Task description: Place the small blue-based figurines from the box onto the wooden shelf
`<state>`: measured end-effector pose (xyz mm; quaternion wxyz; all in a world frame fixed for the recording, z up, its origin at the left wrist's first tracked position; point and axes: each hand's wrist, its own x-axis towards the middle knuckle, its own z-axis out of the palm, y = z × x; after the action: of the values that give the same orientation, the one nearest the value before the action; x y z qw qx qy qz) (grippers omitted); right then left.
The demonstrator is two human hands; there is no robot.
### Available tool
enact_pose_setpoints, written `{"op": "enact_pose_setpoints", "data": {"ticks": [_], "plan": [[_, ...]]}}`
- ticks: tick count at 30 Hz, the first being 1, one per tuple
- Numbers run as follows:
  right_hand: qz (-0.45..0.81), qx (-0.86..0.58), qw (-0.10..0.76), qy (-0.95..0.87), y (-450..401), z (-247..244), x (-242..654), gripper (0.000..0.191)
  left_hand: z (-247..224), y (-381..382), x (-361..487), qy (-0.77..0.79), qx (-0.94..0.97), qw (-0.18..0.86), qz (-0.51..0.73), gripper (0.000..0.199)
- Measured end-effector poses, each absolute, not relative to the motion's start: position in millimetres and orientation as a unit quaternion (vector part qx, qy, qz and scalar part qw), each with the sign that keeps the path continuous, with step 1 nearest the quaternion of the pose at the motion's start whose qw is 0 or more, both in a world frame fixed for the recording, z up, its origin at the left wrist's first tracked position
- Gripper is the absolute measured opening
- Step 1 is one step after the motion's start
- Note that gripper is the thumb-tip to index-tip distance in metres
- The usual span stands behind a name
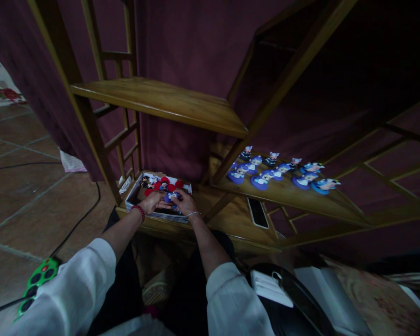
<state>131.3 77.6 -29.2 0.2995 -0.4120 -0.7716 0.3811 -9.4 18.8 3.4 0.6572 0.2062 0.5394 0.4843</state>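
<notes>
Both my hands are over an open cardboard box (129,201) that holds several small figurines, some on red round bases (164,181). Between the hands is a small figurine with a purple-blue base (168,197). My right hand (185,203) pinches it from the right side. Palm turned up and fingers stretched out, my left hand (154,202) lies beneath and beside the figurine. A red bead bracelet (138,213) circles the left wrist, and a thin pale bracelet (193,214) the right.
Several figurines with purple and blue bases (262,179) stand on the wooden shelf (301,200) to the right. A phone (258,213) lies below it. An upper shelf board (161,100) overhangs the box. A green power strip (38,280) and cables are on the floor.
</notes>
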Motion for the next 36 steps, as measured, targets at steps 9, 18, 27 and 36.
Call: {"op": "enact_pose_setpoints", "data": {"ticks": [9, 18, 27, 36], "plan": [[0.413, -0.407, 0.306, -0.756, 79.2, -32.4, 131.6, 0.028, -0.3, 19.0, -10.5, 0.548, 0.222, 0.648, 0.480, 0.017], [0.454, -0.412, 0.305, -0.729, 75.7, -26.8, 130.8, 0.029, -1.2, 18.1, -9.3, 0.554, 0.231, 0.638, 0.483, 0.019], [0.437, -0.410, 0.310, -0.738, 75.7, -26.9, 131.4, 0.030, 5.6, 20.1, -10.5, 0.540, 0.193, 0.660, 0.485, 0.015], [0.441, -0.403, 0.321, -0.735, 76.8, -29.4, 131.3, 0.031, 6.4, 20.0, -11.3, 0.544, 0.185, 0.662, 0.481, 0.008]]}}
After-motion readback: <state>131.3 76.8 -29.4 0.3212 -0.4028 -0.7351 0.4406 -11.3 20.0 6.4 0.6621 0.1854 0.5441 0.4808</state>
